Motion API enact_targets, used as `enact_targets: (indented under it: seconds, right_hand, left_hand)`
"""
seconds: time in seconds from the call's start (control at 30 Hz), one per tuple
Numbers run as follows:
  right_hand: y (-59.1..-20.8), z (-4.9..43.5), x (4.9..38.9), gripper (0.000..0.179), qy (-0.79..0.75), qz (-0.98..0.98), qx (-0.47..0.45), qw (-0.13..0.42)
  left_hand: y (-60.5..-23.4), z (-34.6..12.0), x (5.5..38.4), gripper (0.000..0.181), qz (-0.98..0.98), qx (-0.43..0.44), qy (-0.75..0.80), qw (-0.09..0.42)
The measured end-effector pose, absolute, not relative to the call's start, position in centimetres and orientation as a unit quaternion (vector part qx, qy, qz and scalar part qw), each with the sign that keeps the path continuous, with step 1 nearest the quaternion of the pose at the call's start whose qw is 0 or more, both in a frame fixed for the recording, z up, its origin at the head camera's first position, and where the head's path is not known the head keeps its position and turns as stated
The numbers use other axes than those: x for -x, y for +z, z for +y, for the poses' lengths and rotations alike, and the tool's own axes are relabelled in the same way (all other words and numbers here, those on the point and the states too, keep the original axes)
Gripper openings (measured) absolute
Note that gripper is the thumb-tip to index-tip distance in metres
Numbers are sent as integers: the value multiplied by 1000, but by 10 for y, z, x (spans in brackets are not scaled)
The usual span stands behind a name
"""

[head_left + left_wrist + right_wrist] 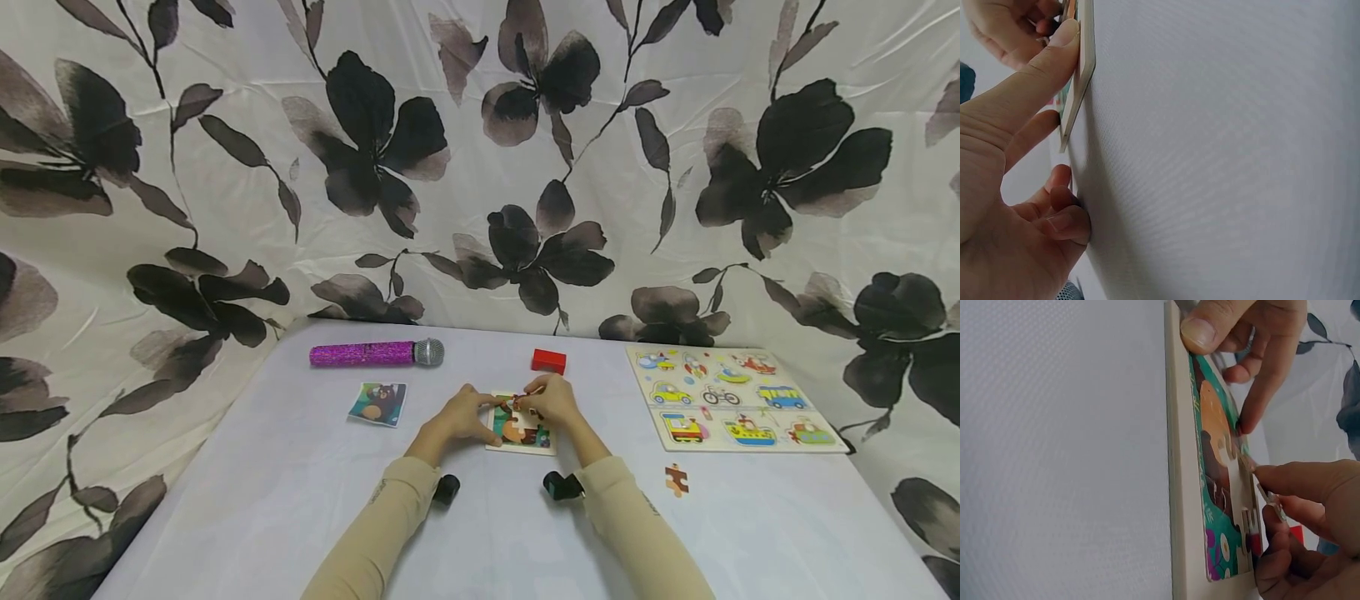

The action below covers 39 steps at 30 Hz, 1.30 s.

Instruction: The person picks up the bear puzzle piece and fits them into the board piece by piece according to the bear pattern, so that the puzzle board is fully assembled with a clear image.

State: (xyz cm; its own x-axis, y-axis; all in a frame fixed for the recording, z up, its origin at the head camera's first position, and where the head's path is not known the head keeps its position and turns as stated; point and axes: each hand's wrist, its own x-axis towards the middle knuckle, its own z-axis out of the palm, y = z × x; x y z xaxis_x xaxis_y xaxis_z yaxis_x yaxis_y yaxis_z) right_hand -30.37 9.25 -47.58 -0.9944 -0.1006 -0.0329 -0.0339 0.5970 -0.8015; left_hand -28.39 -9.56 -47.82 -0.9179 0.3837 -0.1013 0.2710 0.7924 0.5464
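Observation:
A small wooden jigsaw puzzle board (pixel 522 451) with a bear picture lies on the white table between both hands. My left hand (pixel 463 415) holds its left side. The left thumb (pixel 1200 332) presses on the frame near a corner, and the index finger reaches the far part of the board. Over the board's far right part, my right hand (pixel 557 402) pinches a thin puzzle piece (pixel 1274 505) between thumb and fingers, close above a pale gap in the picture. Most of that piece is hidden by the fingers.
A loose brown puzzle piece (pixel 677 480) lies at the right, below a large vehicle puzzle board (pixel 708 408). A bear picture card (pixel 379 404) is at the left, with a purple glitter microphone (pixel 367 354) behind it. A red block (pixel 549 361) sits beyond the right hand.

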Motion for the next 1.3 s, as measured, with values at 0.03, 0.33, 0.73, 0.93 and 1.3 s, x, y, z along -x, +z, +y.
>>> enact_targets:
  seconds: [0.03,0.33,0.73,0.93,1.3]
  right_hand:
    - [-476,92,303,18,-446,894,41,34]
    - [-477,92,300,17,-446,894,41,22]
    - [-480,92,300,19,-418,907,52,-2]
    - [-479,92,300,21,-409,911,48,2]
    - [-482,90,300,21,-371,927,62,-1]
  left_hand:
    - [-478,-96,284,72,941,-174,271,105]
    - [-477,-94,285,71,941,-176,267,109]
    - [-487,-73,290,40,938,-199,284,-25]
    - [-491,-70,297,29,936,-181,302,-15]
    - [-501,-79,301,26,914,-206,348,-33]
